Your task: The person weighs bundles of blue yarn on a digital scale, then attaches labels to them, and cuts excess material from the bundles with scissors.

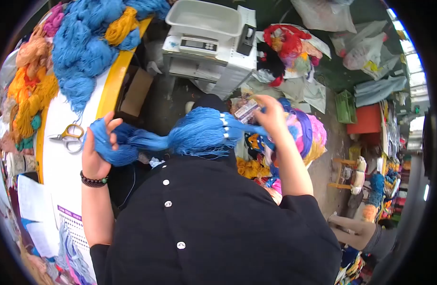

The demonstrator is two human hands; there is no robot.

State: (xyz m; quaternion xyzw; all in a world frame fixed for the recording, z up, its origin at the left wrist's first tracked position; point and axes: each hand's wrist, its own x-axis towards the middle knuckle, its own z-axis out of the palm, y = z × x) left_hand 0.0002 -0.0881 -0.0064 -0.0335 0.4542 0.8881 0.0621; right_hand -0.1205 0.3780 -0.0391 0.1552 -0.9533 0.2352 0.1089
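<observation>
The blue hank [202, 130] hangs above the dark-shirted lap, stretched between both hands, its middle fanned out and tied in white near the right end. The left hand [96, 159], beaded bracelet at the wrist, has its grip part open, fingers loosely bent, with one looped end of the hank across it; the right hand [271, 114] is at the thin other end, fingers bent, though how far its grip is closed I cannot tell; a printed label [247, 110] lies just beside its fingers.

At left runs a white counter [59, 171] with a yellow edge; on it are scissors [69, 137], a large blue yarn heap [85, 45] with a yellow bundle [122, 26] at its top, a purple-headed chart [75, 225] and pale blue threads [69, 251]; orange and yellow yarn [31, 95] is piled along the far side.

Ahead, a scale [198, 45] carries a clear tray [204, 19] on a white stand [228, 61]; plastic bags [365, 54] lie farther right, then a green crate [345, 107] beside a red box [365, 118]; a wooden stool [342, 173] stands on the dull floor [325, 164]; another person [382, 240] is partly in view at lower right.
</observation>
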